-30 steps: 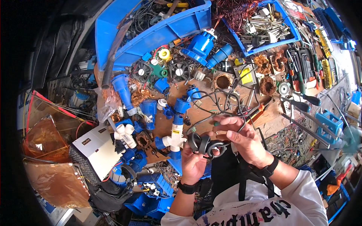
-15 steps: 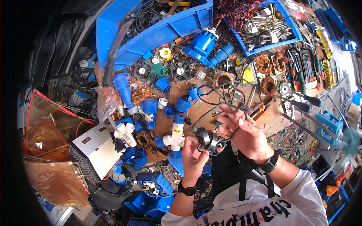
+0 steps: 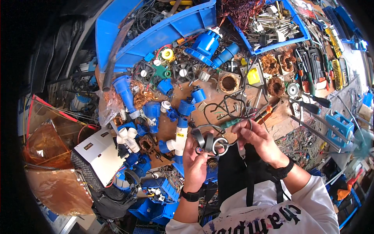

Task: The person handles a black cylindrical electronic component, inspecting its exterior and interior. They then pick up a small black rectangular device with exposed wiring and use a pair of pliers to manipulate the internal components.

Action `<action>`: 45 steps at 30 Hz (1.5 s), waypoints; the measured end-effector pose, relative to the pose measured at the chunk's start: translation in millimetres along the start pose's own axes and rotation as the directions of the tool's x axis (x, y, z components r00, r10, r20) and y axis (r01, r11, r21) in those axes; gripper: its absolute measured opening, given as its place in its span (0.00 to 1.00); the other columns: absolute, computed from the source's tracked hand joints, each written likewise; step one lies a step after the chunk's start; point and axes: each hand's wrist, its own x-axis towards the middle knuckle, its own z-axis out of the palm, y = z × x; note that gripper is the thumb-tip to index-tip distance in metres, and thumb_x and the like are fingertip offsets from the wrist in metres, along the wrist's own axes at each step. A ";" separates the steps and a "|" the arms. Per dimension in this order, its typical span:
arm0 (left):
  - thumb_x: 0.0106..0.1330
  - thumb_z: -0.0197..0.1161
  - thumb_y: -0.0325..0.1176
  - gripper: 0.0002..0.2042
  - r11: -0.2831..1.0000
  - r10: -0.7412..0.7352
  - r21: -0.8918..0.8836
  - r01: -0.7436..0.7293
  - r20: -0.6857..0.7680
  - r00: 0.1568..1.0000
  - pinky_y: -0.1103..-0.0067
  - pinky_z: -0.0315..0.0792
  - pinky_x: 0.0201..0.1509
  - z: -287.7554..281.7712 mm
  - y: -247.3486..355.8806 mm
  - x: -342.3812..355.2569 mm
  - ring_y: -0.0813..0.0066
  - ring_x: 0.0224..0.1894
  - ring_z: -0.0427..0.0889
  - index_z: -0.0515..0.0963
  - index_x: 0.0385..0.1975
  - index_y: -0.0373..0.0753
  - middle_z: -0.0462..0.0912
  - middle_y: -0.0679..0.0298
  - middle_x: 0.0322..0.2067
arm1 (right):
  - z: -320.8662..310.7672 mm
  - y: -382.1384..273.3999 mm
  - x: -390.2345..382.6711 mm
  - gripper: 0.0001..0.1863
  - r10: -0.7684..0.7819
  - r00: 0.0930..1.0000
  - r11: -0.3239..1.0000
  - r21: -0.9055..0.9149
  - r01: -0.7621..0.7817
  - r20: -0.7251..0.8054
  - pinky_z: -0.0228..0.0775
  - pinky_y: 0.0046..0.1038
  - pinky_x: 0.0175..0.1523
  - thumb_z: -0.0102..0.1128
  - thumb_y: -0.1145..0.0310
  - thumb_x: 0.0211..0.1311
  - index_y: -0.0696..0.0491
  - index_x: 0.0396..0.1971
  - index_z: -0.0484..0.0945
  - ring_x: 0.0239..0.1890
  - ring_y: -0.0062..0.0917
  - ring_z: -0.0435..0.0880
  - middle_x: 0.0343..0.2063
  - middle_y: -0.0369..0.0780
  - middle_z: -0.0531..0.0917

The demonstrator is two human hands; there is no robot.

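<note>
My left hand is closed round a bundle of black rings with a silvery circular edge on its right. My right hand, to the right of it, has curled fingers gripping a dark cable. A green piece lies along the cable just left of those fingers; whether they touch it I cannot tell. Loose loops of cable spread over the wooden board beyond both hands. A white pipe fitting with blue ends stands just left of the rings, partly behind my left hand.
Blue crates of cables and metal parts line the back. Blue connectors, fans and rusty square parts crowd the board. Hand tools lie at right, a white metal case at lower left.
My right hand has shifted its fingers along the cable and dropped slightly from half a second ago. The rings in my left hand have turned, showing a silvery rim. The cable loops have moved.
</note>
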 end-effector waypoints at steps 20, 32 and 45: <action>0.63 0.58 0.22 0.30 0.985 -0.085 -0.148 0.092 0.053 0.995 0.62 0.80 0.52 2.3 3.5 -2.6 0.56 0.51 0.80 0.55 0.66 0.39 0.68 0.53 0.60 | 14.0 14.6 -16.0 0.06 -0.111 0.977 0.994 -0.016 0.110 -0.183 0.81 0.23 0.45 0.58 0.76 0.64 0.61 0.39 0.79 0.37 0.23 0.84 0.38 0.39 0.80; 0.57 0.63 0.15 0.36 0.998 0.010 -0.061 -0.010 -0.005 1.000 0.66 0.77 0.56 7.4 -5.9 -5.7 0.53 0.59 0.74 0.55 0.65 0.38 0.68 0.53 0.59 | 18.8 32.7 -18.8 0.05 -0.129 0.973 0.991 0.016 0.134 -0.192 0.82 0.27 0.47 0.58 0.79 0.63 0.62 0.38 0.80 0.40 0.27 0.85 0.38 0.40 0.80; 0.53 0.67 0.13 0.39 0.995 0.093 0.019 -0.096 0.134 0.987 0.68 0.72 0.62 4.6 -3.5 -8.0 0.57 0.61 0.73 0.53 0.64 0.36 0.68 0.53 0.58 | 25.9 35.0 -21.2 0.05 -0.045 0.972 0.988 0.133 0.077 -0.229 0.81 0.29 0.49 0.57 0.79 0.64 0.62 0.38 0.79 0.40 0.28 0.85 0.37 0.41 0.81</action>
